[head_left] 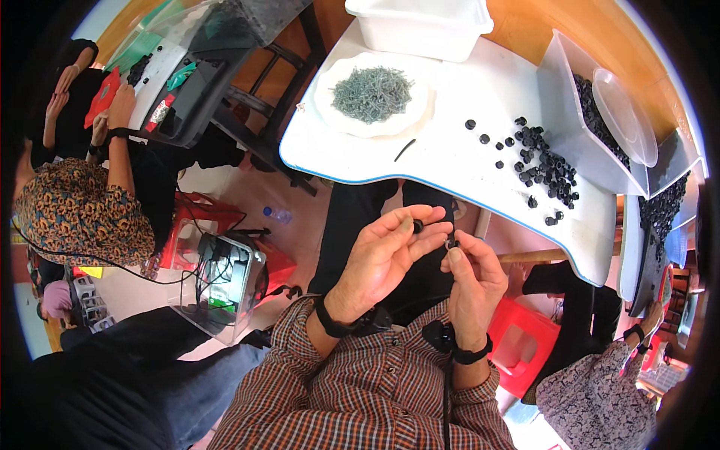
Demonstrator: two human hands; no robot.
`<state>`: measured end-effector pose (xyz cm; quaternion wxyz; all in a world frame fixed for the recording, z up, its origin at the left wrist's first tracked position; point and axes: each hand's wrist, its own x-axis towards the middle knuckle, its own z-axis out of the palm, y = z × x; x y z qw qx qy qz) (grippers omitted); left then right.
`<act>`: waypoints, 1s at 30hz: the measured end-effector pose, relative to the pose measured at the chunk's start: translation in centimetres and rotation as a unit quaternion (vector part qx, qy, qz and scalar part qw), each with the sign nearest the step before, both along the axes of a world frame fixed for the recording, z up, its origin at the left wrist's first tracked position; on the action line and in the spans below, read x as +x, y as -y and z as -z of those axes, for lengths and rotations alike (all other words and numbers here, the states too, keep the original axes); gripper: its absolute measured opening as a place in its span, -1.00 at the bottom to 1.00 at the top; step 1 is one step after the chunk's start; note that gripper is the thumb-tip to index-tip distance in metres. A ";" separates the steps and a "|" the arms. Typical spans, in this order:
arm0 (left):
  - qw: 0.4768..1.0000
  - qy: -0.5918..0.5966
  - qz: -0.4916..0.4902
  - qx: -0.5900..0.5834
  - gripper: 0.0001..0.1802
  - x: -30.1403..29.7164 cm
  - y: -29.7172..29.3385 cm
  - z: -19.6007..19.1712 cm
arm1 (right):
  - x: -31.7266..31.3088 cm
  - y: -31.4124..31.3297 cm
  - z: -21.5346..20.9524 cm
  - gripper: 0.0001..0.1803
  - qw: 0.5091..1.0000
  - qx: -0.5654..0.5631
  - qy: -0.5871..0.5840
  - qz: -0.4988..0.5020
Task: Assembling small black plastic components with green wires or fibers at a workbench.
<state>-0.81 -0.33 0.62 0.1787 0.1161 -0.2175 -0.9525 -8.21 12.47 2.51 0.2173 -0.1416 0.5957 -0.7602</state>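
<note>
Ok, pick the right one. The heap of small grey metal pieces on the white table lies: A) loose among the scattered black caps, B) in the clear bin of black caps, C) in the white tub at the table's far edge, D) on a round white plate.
D: the grey metal pieces are heaped on the round white plate, apart from the scattered black caps and the white tub.

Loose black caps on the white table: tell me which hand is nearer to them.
Right. The right hand sits just below the loose black caps near the table's edge; the left hand is farther left.
</note>
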 end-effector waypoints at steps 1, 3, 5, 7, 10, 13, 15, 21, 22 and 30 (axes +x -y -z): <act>1.000 -0.004 -0.001 -0.001 -0.61 0.0 0.0 -0.2 | 0.0 0.0 0.0 -0.76 1.000 -0.001 -0.004 -0.001; 1.000 -0.006 -0.010 -0.018 -0.63 0.0 -0.1 -0.5 | 0.0 -0.2 -0.1 -0.76 1.000 -0.004 -0.014 -0.012; 1.000 -0.014 -0.017 -0.006 -0.65 0.0 -0.2 -0.6 | 0.1 -0.2 -0.4 -0.77 1.000 0.002 -0.025 -0.011; 1.000 -0.021 -0.022 0.005 -0.66 0.0 -0.2 -0.3 | 0.2 -0.3 -0.6 -0.77 1.000 -0.001 -0.007 0.002; 0.999 -0.033 0.002 0.025 -0.71 0.1 -0.1 0.3 | 0.3 -0.6 -0.8 -0.78 1.000 -0.011 -0.013 -0.003; 0.999 -0.033 0.002 0.031 -0.74 -0.1 -0.2 0.6 | 0.8 -0.9 -1.3 -0.77 1.000 -0.003 -0.019 -0.022; 0.999 -0.027 -0.003 0.032 -0.74 -0.1 -0.4 0.2 | 1.0 -1.0 -1.3 -0.76 1.000 -0.009 -0.023 -0.016; 0.999 -0.042 0.009 0.026 -0.73 -0.2 -0.5 0.5 | 1.7 -1.2 -2.0 -0.74 0.999 -0.010 -0.035 0.018; 0.999 -0.044 0.012 0.021 -0.73 -0.2 -0.6 0.4 | 1.7 -1.3 -1.9 -0.74 0.999 -0.007 -0.041 0.020; 0.998 -0.058 0.028 0.009 -0.70 0.1 -0.9 -1.2 | 2.0 -1.5 -1.9 -0.76 0.998 -0.045 -0.032 0.041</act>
